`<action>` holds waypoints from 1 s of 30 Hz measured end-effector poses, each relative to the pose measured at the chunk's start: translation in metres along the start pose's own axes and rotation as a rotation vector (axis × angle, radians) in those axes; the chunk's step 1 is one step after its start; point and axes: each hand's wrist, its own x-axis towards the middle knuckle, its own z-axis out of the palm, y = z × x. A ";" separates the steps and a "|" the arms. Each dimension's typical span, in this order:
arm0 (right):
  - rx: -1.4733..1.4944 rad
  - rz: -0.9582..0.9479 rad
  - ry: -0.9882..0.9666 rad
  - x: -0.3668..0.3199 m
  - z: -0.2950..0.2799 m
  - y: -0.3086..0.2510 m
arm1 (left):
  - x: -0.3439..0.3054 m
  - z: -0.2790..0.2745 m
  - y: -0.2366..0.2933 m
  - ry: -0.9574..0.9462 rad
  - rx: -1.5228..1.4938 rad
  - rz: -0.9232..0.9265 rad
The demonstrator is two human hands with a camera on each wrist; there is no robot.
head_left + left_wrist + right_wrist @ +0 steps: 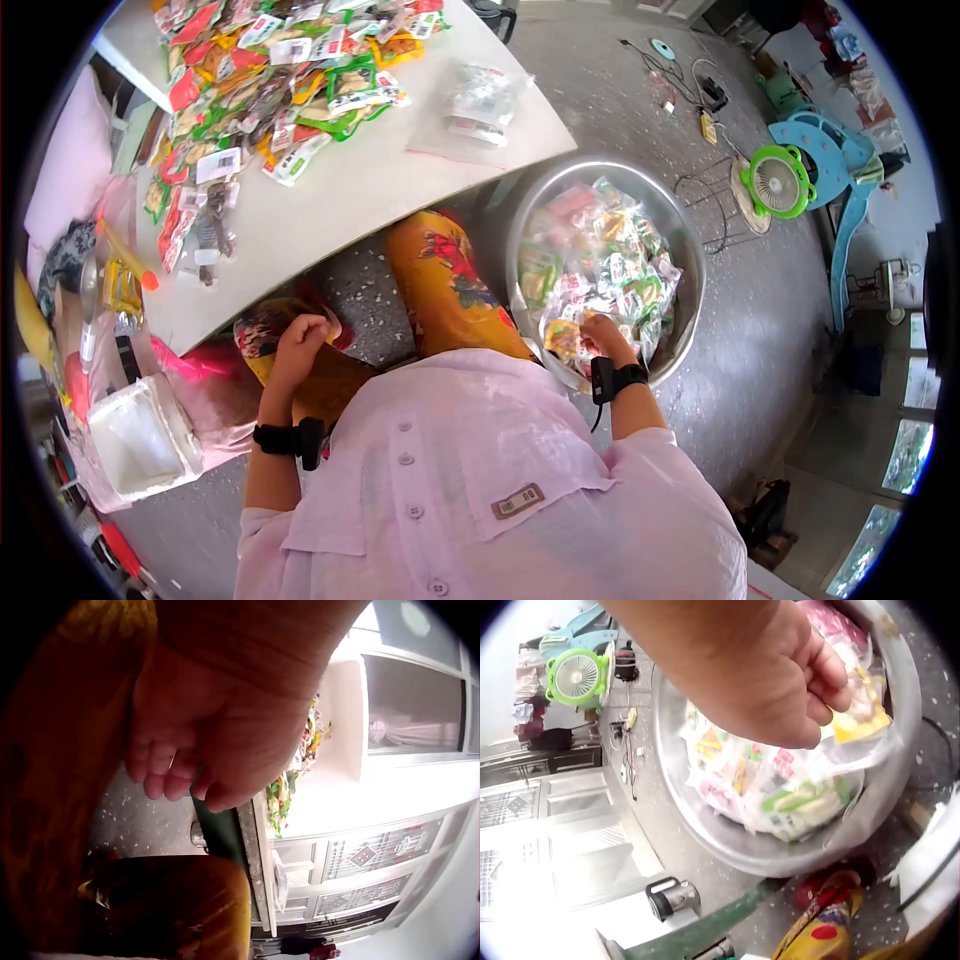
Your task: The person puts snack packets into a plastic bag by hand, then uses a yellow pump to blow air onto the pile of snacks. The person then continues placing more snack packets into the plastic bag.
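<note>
My left hand (299,347) rests by the left thigh with its fingers loosely curled. Its palm and bent fingers hold nothing in the left wrist view. Over the near part of a large metal basin (692,345), my right hand (607,340) has its fingers curled at the edge of a yellow packet (864,729) and pinches it. Part of the grip is hidden behind the fingers. Around the hand lie clear plastic bags (620,255) filled with small colourful packets, heaped inside the basin.
A white table (375,195) at the left front bears a big pile of snack packets (290,75) and a clear bag (485,100). A white tub (145,440) stands at the left. Beyond the basin are a green fan (780,182) and cords on the floor.
</note>
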 end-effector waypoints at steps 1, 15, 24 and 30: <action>-0.015 -0.009 -0.037 -0.004 0.009 -0.019 | -0.003 -0.004 0.001 0.019 -0.061 -0.012; 0.070 -0.644 -0.319 -0.066 0.158 -0.236 | -0.112 -0.161 -0.036 1.175 0.356 -0.072; -0.068 -1.018 -0.306 -0.031 0.237 -0.217 | -0.206 -0.266 -0.154 1.270 0.858 -0.822; 0.005 -0.969 -0.294 -0.027 0.233 -0.214 | -0.210 -0.267 -0.146 1.124 0.750 -0.736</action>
